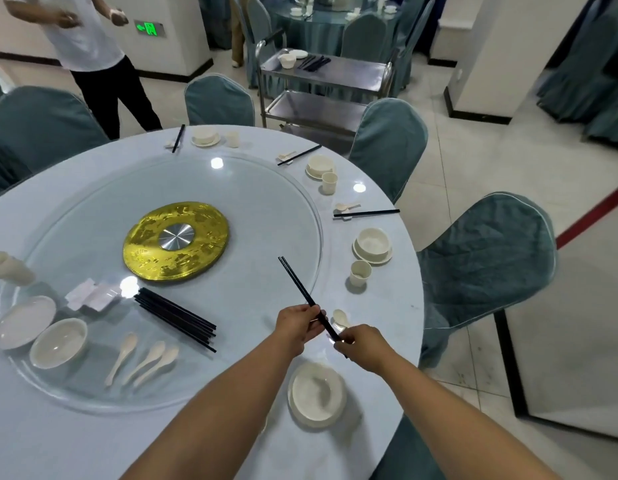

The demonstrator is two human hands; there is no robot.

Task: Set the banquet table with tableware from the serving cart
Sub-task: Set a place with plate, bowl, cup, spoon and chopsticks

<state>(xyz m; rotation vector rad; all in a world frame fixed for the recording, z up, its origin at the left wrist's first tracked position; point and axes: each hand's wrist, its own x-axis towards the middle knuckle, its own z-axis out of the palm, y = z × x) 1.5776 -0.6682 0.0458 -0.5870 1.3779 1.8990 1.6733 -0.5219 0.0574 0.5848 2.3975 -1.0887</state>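
Here, lower centre of frame: both forearms reach in from the bottom edge over the round banquet table point(75, 427). Left hand point(295, 327) curls its fingers round the middle of a black chopstick pair point(299, 287); right hand point(361, 344) pinches the pair's near end. The tips slant up-left over the glass turntable point(266, 188). A white spoon point(340, 318) lies just beside the hands; a bowl on a plate point(316, 394) sits below them. Serving cart point(326, 69) stands at upper centre, beyond the table.

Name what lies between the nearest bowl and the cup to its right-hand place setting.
In the head view, both hands holding chopsticks and a spoon lie between bowl and cup.
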